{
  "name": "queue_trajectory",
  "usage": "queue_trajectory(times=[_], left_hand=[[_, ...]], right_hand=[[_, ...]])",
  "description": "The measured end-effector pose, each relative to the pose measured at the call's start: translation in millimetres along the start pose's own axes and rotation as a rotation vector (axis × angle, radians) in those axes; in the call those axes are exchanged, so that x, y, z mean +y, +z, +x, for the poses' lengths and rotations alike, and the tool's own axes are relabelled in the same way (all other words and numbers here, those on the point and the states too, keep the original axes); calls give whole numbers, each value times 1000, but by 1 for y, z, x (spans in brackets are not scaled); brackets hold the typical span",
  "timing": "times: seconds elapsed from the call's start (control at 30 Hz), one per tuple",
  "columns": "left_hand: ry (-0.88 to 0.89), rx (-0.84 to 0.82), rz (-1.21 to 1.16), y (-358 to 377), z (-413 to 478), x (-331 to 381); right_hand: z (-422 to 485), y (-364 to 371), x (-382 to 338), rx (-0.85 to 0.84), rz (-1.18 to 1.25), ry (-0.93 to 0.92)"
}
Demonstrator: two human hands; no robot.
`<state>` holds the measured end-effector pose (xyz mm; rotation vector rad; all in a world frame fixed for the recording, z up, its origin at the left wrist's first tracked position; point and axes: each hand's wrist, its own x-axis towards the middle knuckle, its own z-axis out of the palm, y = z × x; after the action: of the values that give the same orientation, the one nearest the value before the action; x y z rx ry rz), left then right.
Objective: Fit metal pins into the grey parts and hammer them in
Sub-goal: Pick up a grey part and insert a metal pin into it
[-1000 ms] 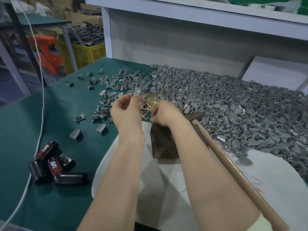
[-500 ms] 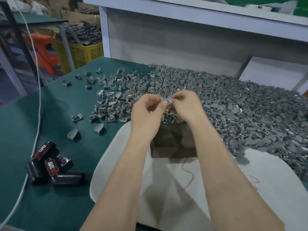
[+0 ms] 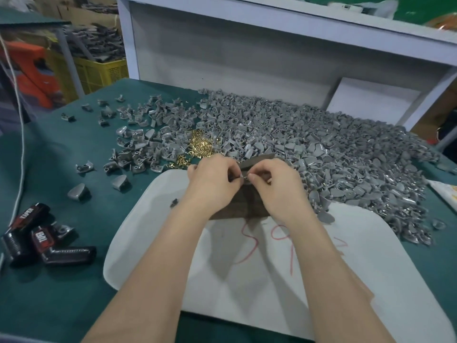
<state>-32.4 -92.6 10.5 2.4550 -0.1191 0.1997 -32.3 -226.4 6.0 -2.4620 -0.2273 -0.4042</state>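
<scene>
Pinching small part [image 3: 242, 178]: left hand [image 3: 212, 185], right hand [image 3: 275, 188]; "TAPER" on black packs [image 3: 40, 240].

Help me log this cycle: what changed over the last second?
The left hand moved right with its grey part, the right hand left the brass pins, and both now pinch it over the dark block. The hammer handle has gone from view. The grey pile and white board stayed.

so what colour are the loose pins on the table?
The pins are brassy gold; clearest in the head view.
</scene>
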Motion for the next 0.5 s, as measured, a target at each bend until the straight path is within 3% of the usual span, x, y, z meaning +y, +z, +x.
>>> queue_trajectory(times=[0.5], left_hand=[[66, -34, 23, -3, 0, 1]], right_hand=[[10, 0, -26, -76, -499, -60]])
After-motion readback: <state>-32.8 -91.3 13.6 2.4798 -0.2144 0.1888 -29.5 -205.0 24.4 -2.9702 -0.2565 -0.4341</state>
